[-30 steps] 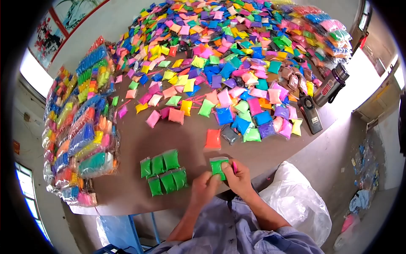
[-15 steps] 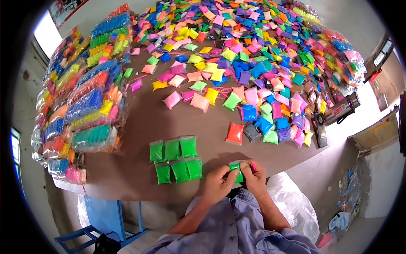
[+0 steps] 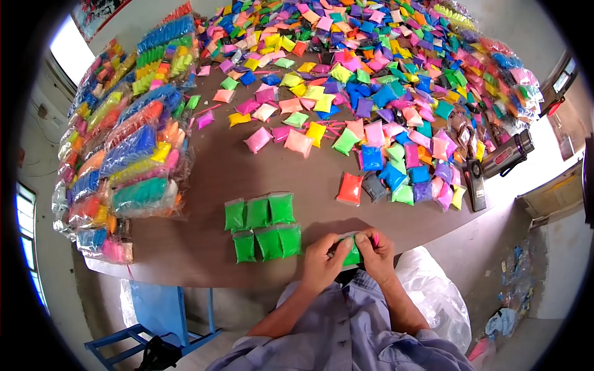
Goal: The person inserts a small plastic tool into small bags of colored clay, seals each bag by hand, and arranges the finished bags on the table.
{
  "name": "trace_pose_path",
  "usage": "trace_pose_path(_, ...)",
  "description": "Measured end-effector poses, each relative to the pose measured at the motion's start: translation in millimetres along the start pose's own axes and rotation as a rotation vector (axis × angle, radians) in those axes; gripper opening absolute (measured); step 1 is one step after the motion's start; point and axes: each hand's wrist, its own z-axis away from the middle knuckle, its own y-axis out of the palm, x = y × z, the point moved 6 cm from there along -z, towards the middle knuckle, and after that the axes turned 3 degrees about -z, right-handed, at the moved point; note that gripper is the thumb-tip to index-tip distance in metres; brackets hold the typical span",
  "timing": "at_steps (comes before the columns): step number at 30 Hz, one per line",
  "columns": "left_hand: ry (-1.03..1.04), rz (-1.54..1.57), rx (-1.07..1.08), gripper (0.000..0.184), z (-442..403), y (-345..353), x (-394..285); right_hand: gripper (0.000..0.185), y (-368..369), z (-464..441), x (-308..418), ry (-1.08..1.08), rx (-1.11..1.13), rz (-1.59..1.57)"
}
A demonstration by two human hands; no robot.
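My left hand (image 3: 322, 262) and my right hand (image 3: 377, 255) pinch the two sides of a small clear packet filled with green (image 3: 352, 255), just in front of my shirt at the table edge. Both thumbs press on its upper part. Something small and pink (image 3: 375, 239) shows by my right fingers; I cannot make out what it is. To the left of my hands, several like green packets (image 3: 258, 212) lie flat on the brown table (image 3: 210, 247) in two rows.
Loose coloured packets (image 3: 371, 93) are heaped across the back. Bundles of bagged packets (image 3: 130, 148) are stacked at left. A red packet (image 3: 350, 188), a dark flask (image 3: 508, 154) and a long dark object (image 3: 476, 185) lie at right. A blue chair (image 3: 158, 309) stands below left.
The view has shifted slightly, so the table things appear a little to the right. My hands still hold the green packet; its lower part shows more between them now.
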Motion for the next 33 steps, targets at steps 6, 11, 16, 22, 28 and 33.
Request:
trace_pose_path(6, -0.031, -0.081, 0.032, 0.017, -0.4, 0.0, -2.0, 0.018, 1.1, -0.8, 2.0, -0.095, -0.025, 0.061)
trace_pose_path(11, -0.016, -0.024, -0.075, 0.022, 0.1, 4.4, 8.3, 0.019, 4.5, -4.1, 14.6, -0.155, 0.031, 0.190)
trace_pose_path(16, -0.058, 0.044, 0.024, 0.022, 0.1, 12.7, 1.9, 0.016, -4.9, -2.5, 1.4, -0.085, -0.037, 0.042)
trace_pose_path(22, 0.035, -0.102, 0.073, 0.025, 3.2, 15.9, -0.3, 0.015, -5.1, -4.7, 3.4, -0.220, -0.099, 0.056)
trace_pose_path(28, -0.087, 0.021, 0.047, 0.026, 4.6, 10.4, -1.9, 0.019, -2.5, -2.4, 14.3, -0.172, -0.023, 0.110)
trace_pose_path(33, -0.101, -0.005, 0.109, 0.022, 3.7, 13.1, 3.3, 0.021, -4.8, -2.4, 12.7, -0.134, -0.065, 0.019)
